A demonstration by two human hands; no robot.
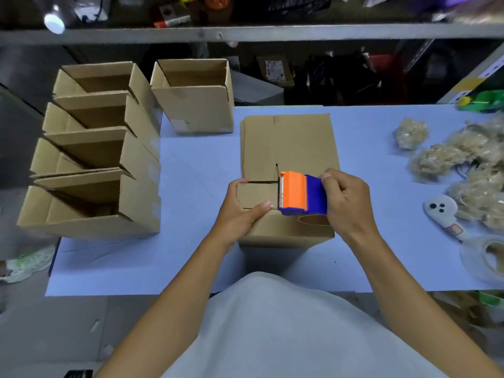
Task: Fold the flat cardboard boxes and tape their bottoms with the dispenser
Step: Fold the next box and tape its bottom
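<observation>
A folded cardboard box stands bottom-up near the front of the blue table, its flaps closed on top. My left hand grips the box's left end, thumb lying on the flaps. My right hand holds an orange and blue tape dispenser pressed on the flap seam, its blade facing left. Behind it a stack of flat cardboard boxes lies on the table.
Several erected open boxes line the table's left side, with one more at the back. Crumpled tape wads, a white dispenser, a tape roll and a green dispenser lie on the right.
</observation>
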